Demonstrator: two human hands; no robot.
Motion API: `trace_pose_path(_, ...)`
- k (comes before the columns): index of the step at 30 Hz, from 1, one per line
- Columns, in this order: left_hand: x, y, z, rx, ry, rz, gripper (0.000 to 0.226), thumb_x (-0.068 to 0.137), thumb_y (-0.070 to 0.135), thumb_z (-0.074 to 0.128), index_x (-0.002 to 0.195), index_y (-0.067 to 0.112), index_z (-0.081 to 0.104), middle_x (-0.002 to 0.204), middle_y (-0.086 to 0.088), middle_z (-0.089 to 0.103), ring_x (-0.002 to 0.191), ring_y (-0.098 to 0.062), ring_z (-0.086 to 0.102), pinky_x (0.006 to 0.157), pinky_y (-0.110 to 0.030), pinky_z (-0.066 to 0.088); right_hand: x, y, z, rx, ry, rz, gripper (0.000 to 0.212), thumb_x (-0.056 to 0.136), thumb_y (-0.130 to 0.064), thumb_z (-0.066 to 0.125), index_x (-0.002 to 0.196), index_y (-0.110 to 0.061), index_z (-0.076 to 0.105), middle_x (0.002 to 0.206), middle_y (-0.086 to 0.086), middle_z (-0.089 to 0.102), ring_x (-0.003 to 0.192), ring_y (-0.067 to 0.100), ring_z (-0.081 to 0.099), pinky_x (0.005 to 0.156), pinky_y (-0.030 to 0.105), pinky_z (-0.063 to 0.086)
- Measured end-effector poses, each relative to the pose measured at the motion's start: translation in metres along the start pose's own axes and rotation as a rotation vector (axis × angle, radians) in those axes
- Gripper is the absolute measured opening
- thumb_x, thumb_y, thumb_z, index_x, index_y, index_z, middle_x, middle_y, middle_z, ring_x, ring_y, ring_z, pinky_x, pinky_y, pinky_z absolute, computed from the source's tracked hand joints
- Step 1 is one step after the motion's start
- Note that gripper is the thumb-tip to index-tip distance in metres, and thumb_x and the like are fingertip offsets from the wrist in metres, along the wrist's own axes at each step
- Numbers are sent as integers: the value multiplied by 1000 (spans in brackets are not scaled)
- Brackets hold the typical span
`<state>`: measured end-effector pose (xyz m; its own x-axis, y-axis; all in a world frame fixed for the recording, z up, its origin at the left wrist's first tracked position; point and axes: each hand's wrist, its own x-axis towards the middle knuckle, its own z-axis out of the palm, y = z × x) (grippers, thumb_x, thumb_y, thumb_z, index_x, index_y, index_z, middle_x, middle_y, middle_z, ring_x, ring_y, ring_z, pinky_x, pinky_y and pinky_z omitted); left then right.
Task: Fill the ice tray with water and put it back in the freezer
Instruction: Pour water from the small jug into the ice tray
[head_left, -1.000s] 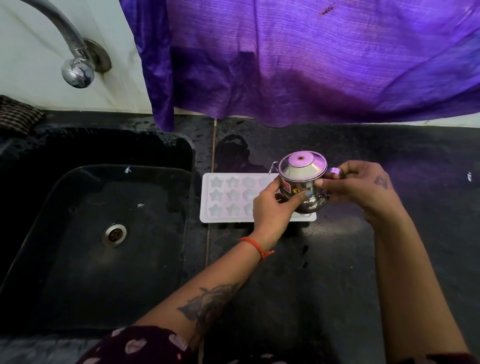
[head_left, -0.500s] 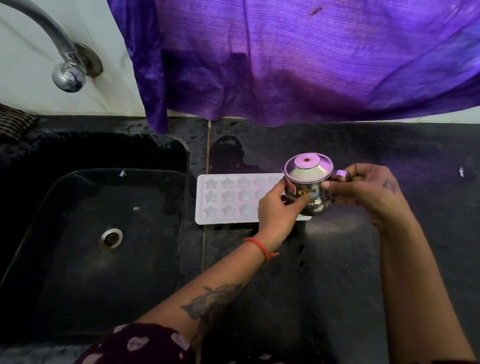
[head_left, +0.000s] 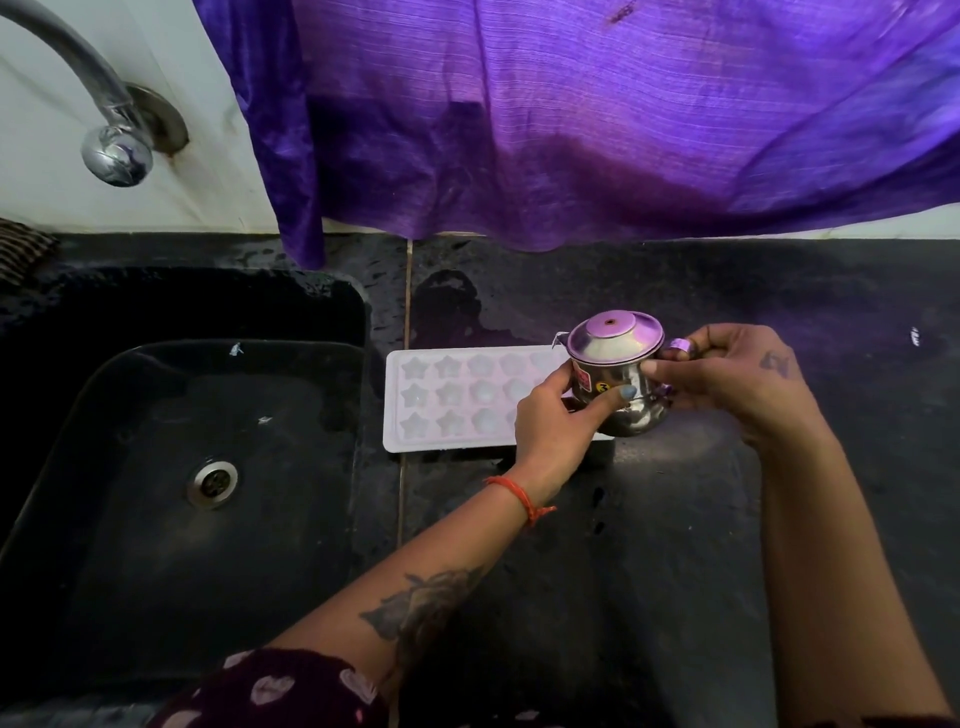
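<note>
Dark stone made up the table (head_left: 675, 571) we looked down on from the head view, with a black sink (head_left: 182, 467) to its left and purple cloth (head_left: 571, 104) hanging behind. Our white ice tray (head_left: 447, 400) lay flat just right of the sink, long axis running left to right. Over its right end both our hands gripped a lidded steel pot (head_left: 618, 384): the left hand (head_left: 556, 431) curled round the body, the right hand (head_left: 737, 374) pinching the handle side. Its spout pointed left along the tray, so we judged the pour would go leftward, the left hand being nearer the cells.
</note>
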<state>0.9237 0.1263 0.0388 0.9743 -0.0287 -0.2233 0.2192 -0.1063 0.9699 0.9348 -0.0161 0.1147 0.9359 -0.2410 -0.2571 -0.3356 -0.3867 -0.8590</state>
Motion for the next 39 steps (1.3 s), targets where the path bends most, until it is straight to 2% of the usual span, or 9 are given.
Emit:
trace_pose_path(3, 0, -2, 0, 4, 12, 0, 53, 65, 56, 73, 108, 28, 66, 105, 1, 70, 93, -16, 67, 89, -40, 53, 1, 1, 0, 1, 20, 15, 27, 54, -17, 90, 62, -13, 64, 74, 18, 71, 81, 39, 70, 78, 55, 57)
trace_pose_path(11, 1, -3, -1, 20, -9, -14, 43, 74, 44, 75, 111, 23, 66, 106, 1, 70, 96, -15, 66, 90, -39, 52, -1, -2, 1, -3, 22, 32, 27, 56, -16, 89, 65, -12, 64, 78, 20, 71, 84, 40, 70, 78, 54, 57)
trace_pose_path(18, 0, 3, -4, 19, -14, -12, 41, 78, 41, 73, 113, 22, 65, 106, 4, 69, 97, -14, 64, 88, -31, 51, -3, -6, 2, 2, 23, 14, 25, 62, -13, 86, 68, -10, 62, 76, 16, 69, 73, 28, 67, 68, 38, 56)
trace_pose_path(24, 0, 0, -3, 19, -2, -5, 41, 77, 40, 74, 113, 23, 65, 105, 3, 69, 95, -15, 66, 89, -35, 53, -2, -3, 2, -2, 25, 38, 25, 61, -13, 86, 70, -9, 63, 79, 18, 70, 77, 30, 69, 72, 42, 58)
trace_pose_path(30, 0, 2, -3, 26, 14, 35, 48, 78, 34, 75, 121, 19, 61, 110, 0, 69, 98, -15, 64, 89, -35, 53, -3, 0, 5, 79, -5, 50, 21, 66, -5, 81, 76, -5, 62, 81, 18, 69, 73, 24, 68, 56, 28, 56)
trace_pose_path(34, 0, 2, -4, 35, 37, 89, 49, 75, 36, 77, 120, 21, 61, 101, 5, 69, 94, -12, 64, 87, -35, 54, -2, 6, 2, 161, -13, 67, 24, 63, 1, 81, 72, -8, 60, 80, 19, 70, 83, 33, 70, 77, 44, 58)
trace_pose_path(36, -1, 3, -3, 37, 29, 98, 50, 76, 35, 77, 121, 22, 60, 97, 9, 65, 93, -9, 62, 88, -30, 53, -3, 9, 0, 184, -20, 70, 26, 61, 2, 81, 71, -8, 59, 79, 19, 70, 83, 34, 71, 78, 45, 58)
trace_pose_path(39, -1, 4, 0, 34, 12, 109, 51, 76, 34, 77, 122, 23, 59, 98, 11, 63, 93, -6, 59, 87, -25, 52, -5, 10, -3, 196, -16, 54, 26, 60, 3, 80, 72, -8, 59, 77, 16, 70, 79, 29, 72, 71, 36, 61)
